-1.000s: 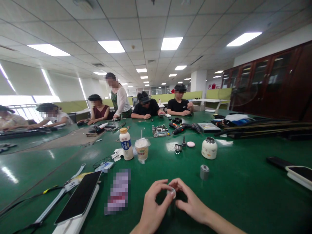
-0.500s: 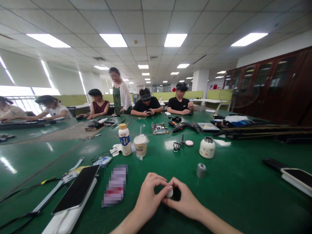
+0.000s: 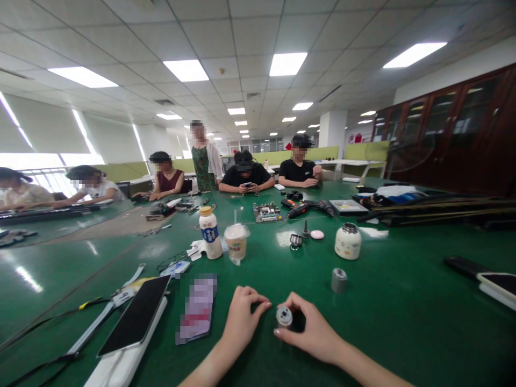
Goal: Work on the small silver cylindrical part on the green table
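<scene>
Cylinder (image 3: 284, 317) shows its top: my pinched left hand (image 3: 243, 313) (empty? can't tell) has withdrawn, so my half-curled right hand (image 3: 311, 326) alone steadies it.

Apparent "9" on the white tag (image 3: 122, 297), blurred characters on the bottle (image 3: 210, 234)

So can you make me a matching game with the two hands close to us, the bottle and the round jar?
Things:
1. Right hand
2. Bottle
3. Left hand
4. Jar

What fits:
A. Has an orange cap
B. Thumb and finger pinched, apart from the grey cylinder
C. White, with a grey neck
D. Curled around the grey cylinder

Right pairs: 1-D, 2-A, 3-B, 4-C
</scene>
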### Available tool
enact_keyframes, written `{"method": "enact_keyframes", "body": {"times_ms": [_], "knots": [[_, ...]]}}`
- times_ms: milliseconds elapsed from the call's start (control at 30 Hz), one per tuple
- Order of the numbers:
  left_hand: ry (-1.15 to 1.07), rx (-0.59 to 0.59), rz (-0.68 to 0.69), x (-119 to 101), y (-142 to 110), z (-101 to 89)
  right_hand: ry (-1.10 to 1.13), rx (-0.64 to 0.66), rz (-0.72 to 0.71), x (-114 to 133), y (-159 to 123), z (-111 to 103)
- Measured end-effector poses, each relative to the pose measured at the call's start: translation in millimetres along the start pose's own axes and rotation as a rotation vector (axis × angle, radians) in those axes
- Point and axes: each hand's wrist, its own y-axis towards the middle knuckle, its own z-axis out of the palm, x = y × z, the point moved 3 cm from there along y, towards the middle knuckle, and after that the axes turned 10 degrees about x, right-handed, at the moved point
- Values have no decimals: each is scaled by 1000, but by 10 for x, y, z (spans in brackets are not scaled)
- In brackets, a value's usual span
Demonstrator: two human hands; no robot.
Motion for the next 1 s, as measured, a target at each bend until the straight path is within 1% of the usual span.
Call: {"method": "enact_keyframes", "body": {"times_ms": [100, 200, 267, 367, 433, 500, 567, 700, 900, 1000], "knots": [[-4, -2, 16, 15, -5, -5, 6, 1, -1, -1, -10, 7], [-7, -1, 13, -45, 3, -53, 7, 8, 1, -8, -12, 14], [-44, -24, 26, -153, 5, -103, 9, 6, 0, -16, -5, 14], [-153, -61, 69, -386, -19, -155, 11, -8, -10, -30, 9, 11], [-202, -28, 72, -521, -52, -138, 24, -11, -20, -36, 12, 14], [-214, 22, 58, -605, -89, -95, 48, -4, -31, -37, 10, 22], [-206, 55, 55, -640, -116, -56, 67, 7, -41, -32, 7, 28], [-179, 80, 83, -646, -127, -35, 63, 1, -48, -29, 10, 30], [-70, 91, 100, -673, -113, -80, 57, 9, -52, -62, 10, 49], [-68, 99, 98, -694, -105, -118, 51, 3, -52, -72, 6, 51]]}}
